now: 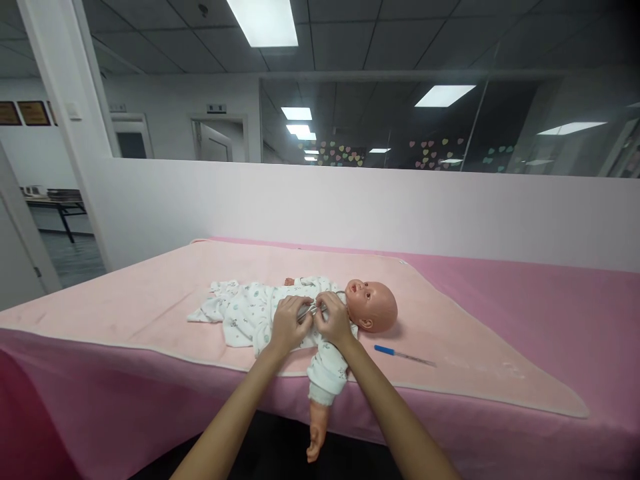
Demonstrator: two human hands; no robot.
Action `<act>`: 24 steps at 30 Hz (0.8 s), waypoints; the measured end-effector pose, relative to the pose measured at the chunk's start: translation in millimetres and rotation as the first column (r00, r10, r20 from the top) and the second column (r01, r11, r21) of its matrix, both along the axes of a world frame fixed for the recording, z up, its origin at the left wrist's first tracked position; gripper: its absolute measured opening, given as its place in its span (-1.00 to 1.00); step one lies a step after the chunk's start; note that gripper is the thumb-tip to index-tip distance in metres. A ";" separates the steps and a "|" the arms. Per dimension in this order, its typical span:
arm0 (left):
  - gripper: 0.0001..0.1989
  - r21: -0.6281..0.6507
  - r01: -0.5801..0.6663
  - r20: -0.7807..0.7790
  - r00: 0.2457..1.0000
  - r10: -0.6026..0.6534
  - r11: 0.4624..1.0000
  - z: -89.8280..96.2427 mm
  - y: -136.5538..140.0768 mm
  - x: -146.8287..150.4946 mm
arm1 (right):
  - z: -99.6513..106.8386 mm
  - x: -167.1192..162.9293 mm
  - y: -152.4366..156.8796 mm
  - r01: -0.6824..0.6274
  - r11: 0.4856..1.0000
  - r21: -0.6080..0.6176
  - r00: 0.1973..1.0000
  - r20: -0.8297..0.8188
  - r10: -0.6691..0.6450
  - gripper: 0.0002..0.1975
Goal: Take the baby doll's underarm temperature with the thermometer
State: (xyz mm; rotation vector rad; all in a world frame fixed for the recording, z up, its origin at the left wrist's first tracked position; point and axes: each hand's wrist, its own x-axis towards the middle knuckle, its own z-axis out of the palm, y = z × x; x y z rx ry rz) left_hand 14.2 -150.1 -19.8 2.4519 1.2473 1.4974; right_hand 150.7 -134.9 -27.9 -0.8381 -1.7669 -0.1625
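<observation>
A baby doll [375, 307] lies on its back with its head to the right, dressed in a white patterned garment [245, 312]. Over its chest, my left hand [290, 323] and my right hand [332, 320] meet, fingers closed in a pinch. Between their fingertips show thin white ties [313, 308] of the garment; the fingers partly cover them. One doll arm [318, 421], its sleeve below my right wrist, hangs over the table's near edge.
A thermometer-like stick with a blue end [385, 350] lies right of the doll, on a peach mat [470, 373]. Pink cloth [560, 307] covers the table beneath. Behind stands a low white wall [380, 210] with glass above.
</observation>
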 end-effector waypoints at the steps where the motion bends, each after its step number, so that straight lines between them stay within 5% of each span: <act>1: -0.80 0.006 -0.005 -0.005 1.000 0.005 1.000 -0.2 -0.2 0.2 | -1.0 0.2 1.0 -0.004 1.000 -0.010 1.000 -0.009 0.004 -0.86; 15: -0.69 0.099 -0.017 -0.141 0.989 0.031 0.995 0.5 -2.8 3.7 | -4.3 2.5 1.3 0.009 0.998 -0.064 0.995 -0.097 -0.015 -0.87; 24: -0.85 0.133 -0.037 -0.128 0.990 0.054 0.990 -1.0 -0.7 3.8 | -4.8 1.3 3.0 0.002 0.996 -0.090 0.993 -0.119 -0.013 -0.85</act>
